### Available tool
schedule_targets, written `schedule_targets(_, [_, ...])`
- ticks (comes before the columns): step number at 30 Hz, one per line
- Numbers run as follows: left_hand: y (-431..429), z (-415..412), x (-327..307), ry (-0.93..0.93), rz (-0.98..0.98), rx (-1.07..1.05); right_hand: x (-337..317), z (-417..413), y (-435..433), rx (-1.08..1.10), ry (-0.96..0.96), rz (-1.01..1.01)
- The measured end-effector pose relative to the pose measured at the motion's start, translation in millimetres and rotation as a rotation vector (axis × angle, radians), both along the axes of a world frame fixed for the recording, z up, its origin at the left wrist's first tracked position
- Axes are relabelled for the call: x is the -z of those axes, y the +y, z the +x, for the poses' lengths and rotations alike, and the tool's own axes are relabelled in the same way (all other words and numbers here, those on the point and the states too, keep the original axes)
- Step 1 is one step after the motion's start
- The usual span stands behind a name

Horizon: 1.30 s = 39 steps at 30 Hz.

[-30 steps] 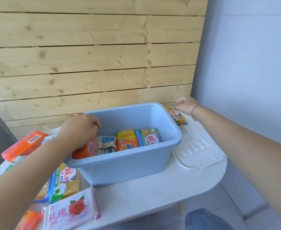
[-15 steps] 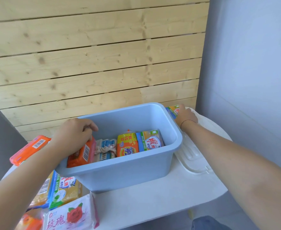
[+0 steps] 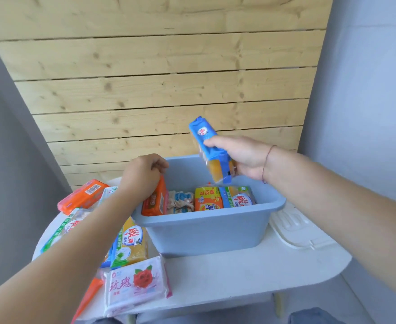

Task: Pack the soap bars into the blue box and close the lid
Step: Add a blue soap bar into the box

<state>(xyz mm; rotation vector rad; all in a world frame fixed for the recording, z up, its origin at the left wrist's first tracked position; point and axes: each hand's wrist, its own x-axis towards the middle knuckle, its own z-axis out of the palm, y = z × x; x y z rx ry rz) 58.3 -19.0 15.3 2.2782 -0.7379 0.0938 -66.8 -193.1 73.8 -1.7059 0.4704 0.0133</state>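
The open blue box (image 3: pixel 206 232) stands mid-table with several wrapped soap bars upright inside. My left hand (image 3: pixel 143 176) is at the box's left end, fingers closed on an orange soap bar (image 3: pixel 153 202) standing against the left wall. My right hand (image 3: pixel 243 157) grips a blue-and-yellow soap pack (image 3: pixel 209 148), held tilted above the box's back right. The white lid (image 3: pixel 297 228) lies flat on the table to the right of the box. More soap bars lie left of the box: an orange one (image 3: pixel 82 195), a yellow-green one (image 3: pixel 131 244), a pink rose one (image 3: pixel 136 286).
The white round table (image 3: pixel 250 279) ends close in front and at the right. A wooden plank wall (image 3: pixel 159 85) rises right behind the box. A grey wall (image 3: pixel 367 101) stands at the right. Bare tabletop lies in front of the box.
My right hand has picked the blue-and-yellow pack up from behind the box's right corner and raised it over the box. My left hand stays on the orange bar inside.
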Motion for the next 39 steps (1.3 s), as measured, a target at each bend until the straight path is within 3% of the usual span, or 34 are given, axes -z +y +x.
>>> schedule_targets(4, [7, 5, 2, -0.037, 0.054, 0.015, 32, 25, 58, -0.028, 0.205, -0.072])
schedule_targets(9, [18, 8, 10, 0.111, 0.145, 0.047, 57, 51, 80, -0.044, 0.305, -0.142])
schedule_targets(14, [17, 9, 11, 0.171, 0.093, 0.089, 52, 49, 82, -0.242, 0.403, -0.331])
schedule_targets(18, [17, 7, 13, 0.183, 0.016, 0.078, 50, 44, 79, -0.285, 0.399, -0.279])
schedule_targets(23, [18, 7, 13, 0.226, -0.050, 0.077, 48, 40, 68, -0.187, 0.393, -0.211])
schedule_targets(31, [18, 8, 13, 0.255, -0.013, 0.092, 52, 38, 74, -0.182, 0.389, -0.142])
schedule_targets(34, [21, 6, 13, 0.283, -0.092, 0.079, 53, 42, 79, -0.166, 0.397, -0.248])
schedule_targets(39, [52, -16, 20, 0.386, -0.382, -0.116, 51, 36, 75, -0.190, 0.422, -0.429])
